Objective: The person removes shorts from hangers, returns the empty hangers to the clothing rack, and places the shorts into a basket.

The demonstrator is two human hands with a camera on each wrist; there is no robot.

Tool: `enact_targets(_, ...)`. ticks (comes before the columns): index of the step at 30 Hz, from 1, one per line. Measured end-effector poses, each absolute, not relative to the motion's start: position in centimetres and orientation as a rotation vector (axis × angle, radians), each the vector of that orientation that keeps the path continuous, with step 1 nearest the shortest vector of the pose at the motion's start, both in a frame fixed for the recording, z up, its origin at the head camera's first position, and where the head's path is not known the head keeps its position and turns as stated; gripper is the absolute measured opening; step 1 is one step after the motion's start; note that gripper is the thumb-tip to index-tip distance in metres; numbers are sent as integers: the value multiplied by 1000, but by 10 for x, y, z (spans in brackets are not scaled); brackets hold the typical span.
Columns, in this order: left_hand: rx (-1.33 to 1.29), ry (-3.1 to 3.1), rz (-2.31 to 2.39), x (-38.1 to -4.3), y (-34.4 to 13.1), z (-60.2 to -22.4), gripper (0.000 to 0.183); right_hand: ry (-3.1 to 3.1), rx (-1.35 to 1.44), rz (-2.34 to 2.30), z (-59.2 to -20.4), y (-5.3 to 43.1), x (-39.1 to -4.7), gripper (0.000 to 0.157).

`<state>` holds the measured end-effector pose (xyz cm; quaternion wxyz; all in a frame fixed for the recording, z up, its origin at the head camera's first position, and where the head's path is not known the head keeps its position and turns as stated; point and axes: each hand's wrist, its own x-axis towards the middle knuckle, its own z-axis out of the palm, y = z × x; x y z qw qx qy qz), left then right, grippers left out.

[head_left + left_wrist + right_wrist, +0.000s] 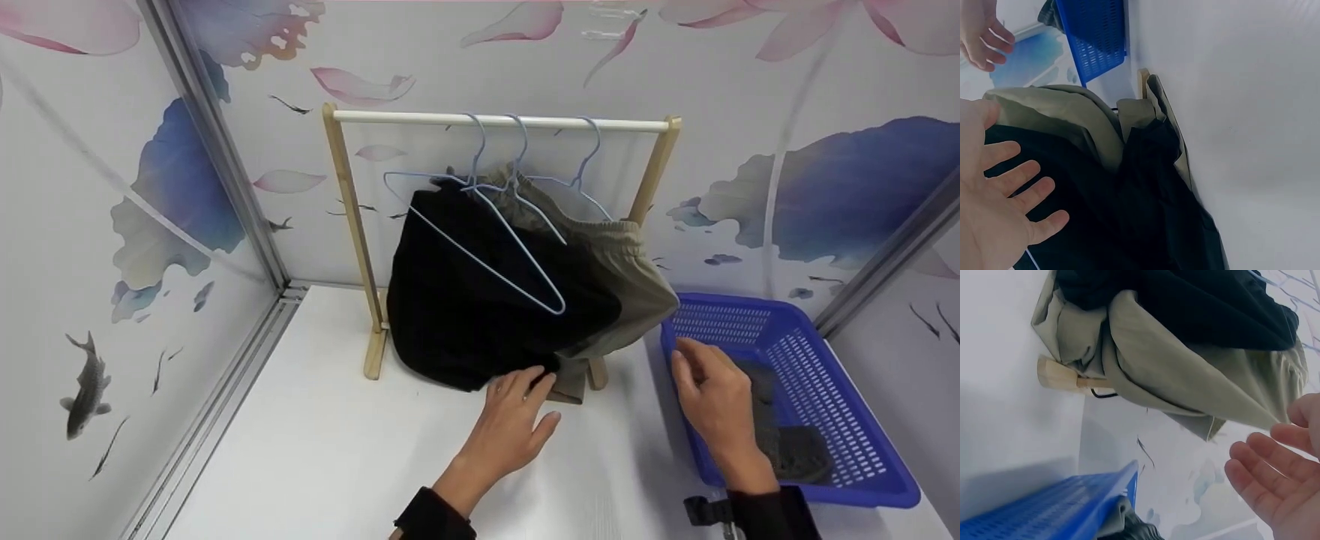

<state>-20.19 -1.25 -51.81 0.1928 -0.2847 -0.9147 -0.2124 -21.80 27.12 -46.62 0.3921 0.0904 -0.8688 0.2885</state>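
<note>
A black garment (480,285) hangs from a small rack, with a khaki garment (637,277) with a gathered waistband behind it and to its right. A light blue hanger (517,281) lies across the front of the black cloth. My left hand (510,420) is at the black garment's lower edge, its fingers spread and holding nothing; whether they touch the cloth I cannot tell. My right hand (716,397) hovers over the left side of the basket, fingers loosely bent and holding nothing. In the right wrist view its fingers (1264,467) appear near the khaki cloth.
The rack has a white rail (420,118) and wooden legs (349,217). More blue hangers (589,165) hook over the rail. A blue plastic basket (832,390) at the right holds dark folded cloth (802,454). The white table (300,450) meets patterned walls.
</note>
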Motion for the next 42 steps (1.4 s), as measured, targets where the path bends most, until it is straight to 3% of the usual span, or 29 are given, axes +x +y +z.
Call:
enact_targets(16,-766,-2521,-1019,-210,-19,-508,48,-2018,316,981,-477,252,-223,22)
enact_targets(42,-768,-2452,-1259,-222,-29,-493,49,-2079,341,1148,-457,234,-232,26)
